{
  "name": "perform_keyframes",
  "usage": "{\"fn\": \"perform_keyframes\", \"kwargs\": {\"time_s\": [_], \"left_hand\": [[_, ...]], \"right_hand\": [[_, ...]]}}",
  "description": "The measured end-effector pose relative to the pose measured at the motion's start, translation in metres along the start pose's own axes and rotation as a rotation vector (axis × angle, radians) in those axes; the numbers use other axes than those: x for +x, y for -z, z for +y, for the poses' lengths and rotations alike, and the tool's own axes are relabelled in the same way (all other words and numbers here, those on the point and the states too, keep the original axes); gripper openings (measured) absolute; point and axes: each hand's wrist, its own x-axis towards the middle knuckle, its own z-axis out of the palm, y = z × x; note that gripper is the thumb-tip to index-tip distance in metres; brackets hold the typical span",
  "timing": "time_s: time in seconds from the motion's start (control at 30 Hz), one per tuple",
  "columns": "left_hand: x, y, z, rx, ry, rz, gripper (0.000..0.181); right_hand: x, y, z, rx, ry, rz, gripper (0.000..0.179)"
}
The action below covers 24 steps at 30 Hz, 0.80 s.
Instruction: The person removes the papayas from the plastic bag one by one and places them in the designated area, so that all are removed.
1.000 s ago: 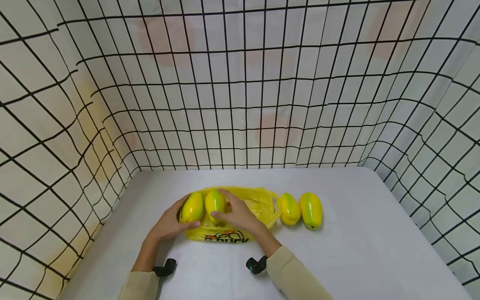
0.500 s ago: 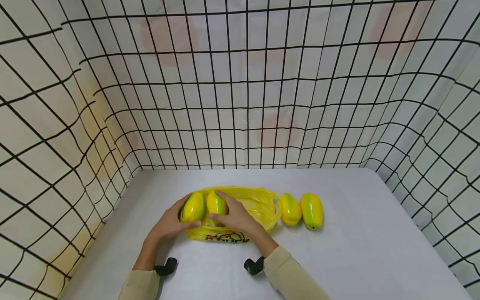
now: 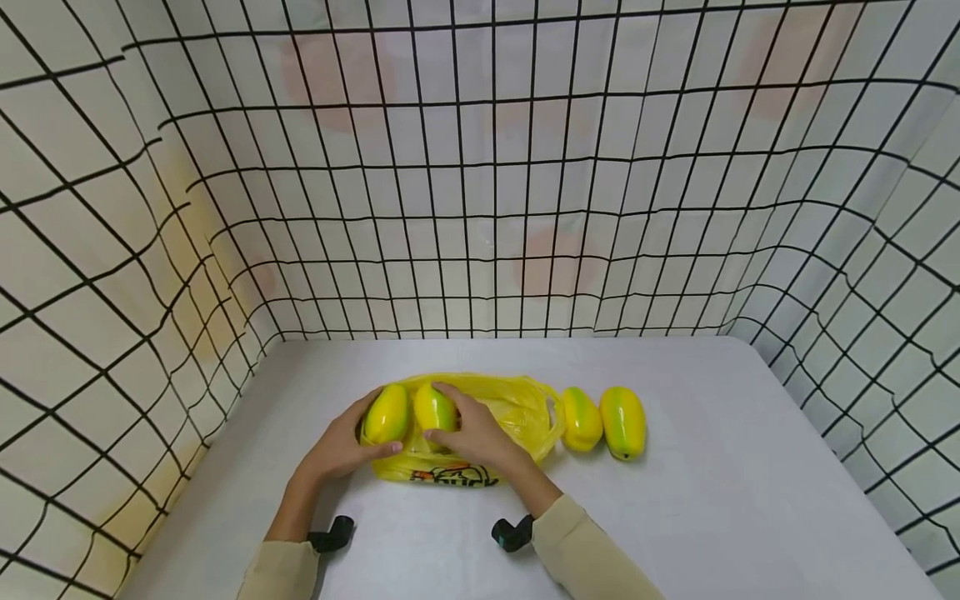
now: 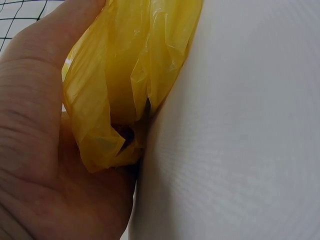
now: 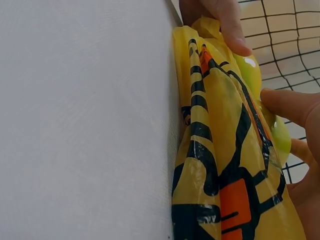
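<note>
A yellow plastic bag with black and orange print lies on its side, its mouth facing up. Inside its left part sit two glossy yellow-green oblong fruits, shaped like a mango or papaya. My left hand curls round the bag's left end, beside the left fruit; in the left wrist view the crumpled plastic lies between thumb and palm. My right hand grips the second fruit from its right side, thumb in front and fingers behind. The right fingertips are partly hidden behind it.
Two more such fruits, one beside the bag's handle and another to its right, lie on the white table. A black grid mesh stands behind and at both sides. Black wrist cameras sit at both wrists.
The right hand and its fruit have sunk slightly into the bag and shifted a little right. The left hand and the two fruits outside stay in place.
</note>
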Motion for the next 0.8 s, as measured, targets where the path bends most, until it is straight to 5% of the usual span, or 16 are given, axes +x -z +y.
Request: {"fn": "perform_keyframes", "kwargs": {"time_s": [0.8], "left_hand": [[-0.001, 0.0, 0.003, -0.01, 0.036, 0.01, 0.114]], "right_hand": [[-0.02, 0.027, 0.003, 0.086, 0.018, 0.012, 0.077]]}}
